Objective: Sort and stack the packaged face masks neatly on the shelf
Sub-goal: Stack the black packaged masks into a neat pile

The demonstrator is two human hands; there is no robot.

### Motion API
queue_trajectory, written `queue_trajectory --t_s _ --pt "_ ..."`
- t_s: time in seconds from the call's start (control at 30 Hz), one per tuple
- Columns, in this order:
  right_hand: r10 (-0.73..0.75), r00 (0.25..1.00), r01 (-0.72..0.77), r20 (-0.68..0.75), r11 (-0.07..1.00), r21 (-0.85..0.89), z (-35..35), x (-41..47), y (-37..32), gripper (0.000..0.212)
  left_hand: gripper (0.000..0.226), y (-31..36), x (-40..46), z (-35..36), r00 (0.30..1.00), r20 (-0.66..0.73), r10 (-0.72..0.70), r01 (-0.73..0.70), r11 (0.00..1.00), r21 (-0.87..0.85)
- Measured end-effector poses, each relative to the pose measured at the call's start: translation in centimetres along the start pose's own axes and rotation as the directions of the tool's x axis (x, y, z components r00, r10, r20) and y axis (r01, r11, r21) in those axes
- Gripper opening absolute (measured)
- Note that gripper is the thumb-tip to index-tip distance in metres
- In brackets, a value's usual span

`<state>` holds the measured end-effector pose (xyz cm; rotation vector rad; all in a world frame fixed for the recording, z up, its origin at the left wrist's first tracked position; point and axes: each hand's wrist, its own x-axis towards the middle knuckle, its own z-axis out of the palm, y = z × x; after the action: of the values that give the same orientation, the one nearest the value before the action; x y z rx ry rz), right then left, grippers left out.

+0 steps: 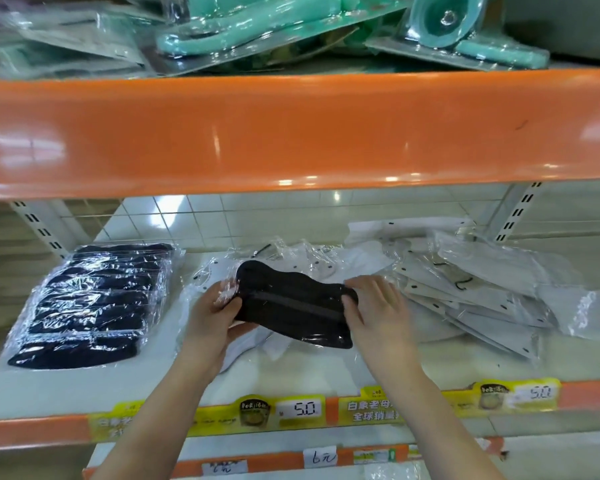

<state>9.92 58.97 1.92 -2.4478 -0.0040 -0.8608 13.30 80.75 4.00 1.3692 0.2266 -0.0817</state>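
Currently gripping black plastic-wrapped face mask (pixel 293 304): left hand (pixel 212 315) curled round left end, right hand (pixel 374 308) pinching right end, above white shelf (pixel 291 375).

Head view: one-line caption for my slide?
Both hands, left hand and right hand, hold a black packaged mask over the shelf.

place: was a shop, retail aisle
shelving: metal shelves (pixel 430 362) with orange front edges (pixel 291 133) and slotted uprights (pixel 516 213)
price tags: yellow strips (pixel 281 410) read "5.0" on the shelf lip; handwritten "6元" label (pixel 319 457) on the tier below
stock: bagged black masks (pixel 90 306) stacked at left, white masks (pixel 464 292) piled at right, teal blister packs (pixel 291 26) on the tier above
floor: pale tiles (pixel 222 209) showed through the open back
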Motion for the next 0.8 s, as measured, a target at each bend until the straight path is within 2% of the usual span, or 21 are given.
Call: queue_trajectory --t_s 0.17,0.23,0.3,0.33,0.37,0.4,0.43,0.47,0.5,0.53,0.6,0.67,0.73,0.8 --pt "-0.252 0.938 0.292 0.239 0.945 -0.150 1.7 -1.8 -1.9 0.052 0.034 0.2 -0.1 -1.9 0.991 -0.035 -0.129 0.121 0.976 -0.180" --pt "-0.266 0.922 0.321 0.283 0.932 -0.170 2.6 -2.3 -2.1 0.048 0.032 0.7 -0.4 -2.7 0.991 -0.020 -0.134 0.128 0.976 -0.175" --pt "-0.274 0.934 0.315 0.229 0.934 -0.168 3.1 -2.4 -2.4 0.034 0.029 1.1 -0.5 -3.3 0.991 -0.005 -0.134 0.132 0.982 -0.132" --pt "-0.271 0.942 0.305 0.200 0.937 -0.170 3.3 -2.3 -2.7 0.030 0.028 1.2 -0.5 -3.4 0.992 -0.009 -0.125 0.124 0.990 -0.073" --pt "-0.266 0.947 0.296 0.180 0.940 -0.169 3.5 -2.2 -3.1 0.029 0.030 1.1 -0.5 -3.7 0.996 -0.044 -0.072 0.075 0.995 0.069" --pt "-0.266 0.950 0.293 0.164 0.941 -0.170 3.7 -2.0 -3.6 0.029 0.036 0.8 -0.2 -4.1 0.995 -0.083 0.046 -0.016 0.945 0.327" --pt "-0.270 0.950 0.296 0.158 0.940 -0.170 3.8 -1.8 -4.1 0.028 0.043 0.5 0.1 -4.7 0.974 -0.056 0.219 -0.139 0.778 0.613" --pt "-0.278 0.948 0.302 0.153 0.939 -0.166 4.1 -1.5 -4.6 0.027 0.049 0.1 0.5 -5.3 0.913 0.046 0.405 -0.276 0.532 0.801" --pt "-0.286 0.946 0.308 0.150 0.938 -0.157 4.3 -1.2 -5.2 0.026 0.048 0.0 0.6 -6.0 0.826 0.178 0.534 -0.399 0.333 0.854" --pt "-0.293 0.945 0.314 0.142 0.938 -0.150 4.5 -0.8 -5.7 0.025 0.044 0.0 0.7 -6.4 0.759 0.280 0.588 -0.495 0.240 0.835" --pt "-0.307 0.944 0.321 0.117 0.939 -0.122 5.2 -0.1 -6.9 0.023 0.044 0.3 0.8 -7.3 0.656 0.428 0.622 -0.628 0.133 0.767" --pt "-0.312 0.947 0.317 0.076 0.946 -0.070 6.0 0.3 -8.3 0.024 0.039 0.5 1.1 -8.4 0.566 0.523 0.637 -0.665 -0.021 0.746" --pt "-0.318 0.948 0.318 0.026 0.948 -0.017 6.9 0.5 -10.0 0.024 0.027 0.9 1.6 -9.8 0.527 0.527 0.666 -0.637 -0.100 0.764" --pt "-0.345 0.939 0.345 0.003 0.938 0.032 7.9 0.5 -12.0 0.024 0.021 1.7 2.0 -11.4 0.497 0.477 0.725 -0.598 -0.112 0.793"
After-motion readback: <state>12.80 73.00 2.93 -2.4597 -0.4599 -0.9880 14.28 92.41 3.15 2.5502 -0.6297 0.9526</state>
